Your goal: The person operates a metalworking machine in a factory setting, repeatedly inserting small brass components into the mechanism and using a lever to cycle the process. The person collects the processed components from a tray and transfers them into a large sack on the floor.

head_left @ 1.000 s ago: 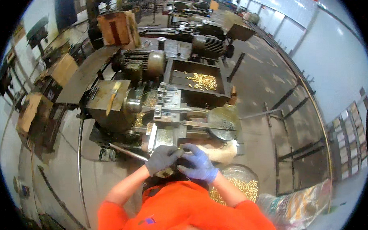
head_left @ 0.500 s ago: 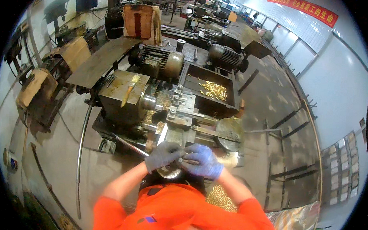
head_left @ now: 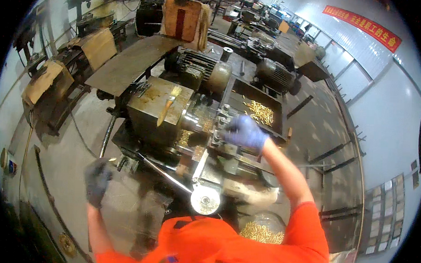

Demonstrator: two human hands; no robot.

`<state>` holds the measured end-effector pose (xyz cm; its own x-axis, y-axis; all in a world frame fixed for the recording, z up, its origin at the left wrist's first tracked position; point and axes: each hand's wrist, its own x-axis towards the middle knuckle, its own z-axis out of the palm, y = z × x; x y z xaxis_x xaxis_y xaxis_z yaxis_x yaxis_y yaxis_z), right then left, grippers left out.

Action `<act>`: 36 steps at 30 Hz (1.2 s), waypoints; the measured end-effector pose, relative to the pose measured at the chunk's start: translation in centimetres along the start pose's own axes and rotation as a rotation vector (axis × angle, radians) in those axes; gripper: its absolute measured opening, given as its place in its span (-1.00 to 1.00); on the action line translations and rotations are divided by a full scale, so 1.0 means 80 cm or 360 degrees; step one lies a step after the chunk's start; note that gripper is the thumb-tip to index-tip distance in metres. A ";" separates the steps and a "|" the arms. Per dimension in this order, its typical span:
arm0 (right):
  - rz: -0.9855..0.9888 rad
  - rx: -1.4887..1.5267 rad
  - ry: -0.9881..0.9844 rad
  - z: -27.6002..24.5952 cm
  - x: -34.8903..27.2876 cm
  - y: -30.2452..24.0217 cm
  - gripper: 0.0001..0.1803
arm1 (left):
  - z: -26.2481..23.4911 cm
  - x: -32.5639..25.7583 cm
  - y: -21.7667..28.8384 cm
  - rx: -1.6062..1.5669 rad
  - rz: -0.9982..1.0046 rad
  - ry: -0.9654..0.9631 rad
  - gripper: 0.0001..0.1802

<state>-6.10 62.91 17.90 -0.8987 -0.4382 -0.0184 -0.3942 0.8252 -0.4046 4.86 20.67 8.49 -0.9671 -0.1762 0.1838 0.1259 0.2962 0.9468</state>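
A grimy metal lathe [head_left: 155, 112] stands in front of me. My right hand [head_left: 244, 131], in a blue glove, reaches forward and rests on the tool post [head_left: 220, 125] near the chuck; whether it grips anything I cannot tell. My left hand [head_left: 97, 181], in a dark grey glove, is out to the lower left by the end of a long steel lever [head_left: 160, 169], fingers curled, blurred. A round handwheel [head_left: 205, 201] sits just in front of my orange shirt.
A dark tray [head_left: 276, 106] behind the lathe holds several small brass parts [head_left: 261, 112]. More brass parts fill a clear container [head_left: 262, 230] by my right side. A brush [head_left: 167, 107] lies on the headstock. An electric motor [head_left: 201, 73] and workbenches [head_left: 129, 59] stand beyond.
Both hands left the handwheel near my chest. The right one went forward to the tool post; the left one swung out to the lower left. My head moved closer to the machine.
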 end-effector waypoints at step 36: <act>-0.0004 -0.0758 0.0016 -0.005 0.201 0.109 -0.49 | -0.076 -0.036 -0.085 0.0496 -0.0261 0.0479 -0.82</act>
<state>-24.06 63.19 14.45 -0.8984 -0.4391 -0.0081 -0.4387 0.8967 0.0595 8.13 13.45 3.14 -0.8555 -0.4955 0.1505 -0.1404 0.5016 0.8536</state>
